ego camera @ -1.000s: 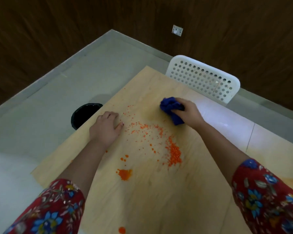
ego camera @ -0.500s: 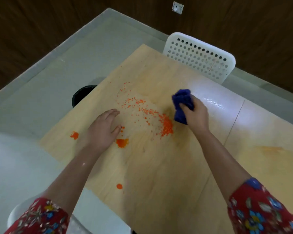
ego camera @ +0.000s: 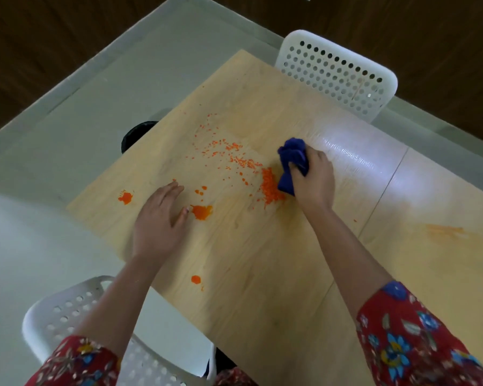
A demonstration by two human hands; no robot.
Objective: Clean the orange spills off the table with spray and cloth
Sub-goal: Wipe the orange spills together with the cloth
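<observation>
Right hand (ego camera: 313, 182) presses blue cloth (ego camera: 292, 162) beside orange spill (ego camera: 271, 188).

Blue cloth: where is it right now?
In the head view the blue cloth is bunched in the right hand, right of centre on the table, touching the right edge of the densest orange pile.

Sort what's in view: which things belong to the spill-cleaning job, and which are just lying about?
Job in hand:
- blue cloth, gripped by the right hand
- orange spills
- table
- left hand, flat on the table

Lying about:
- far white chair
- near white chair
- black bin on the floor
</observation>
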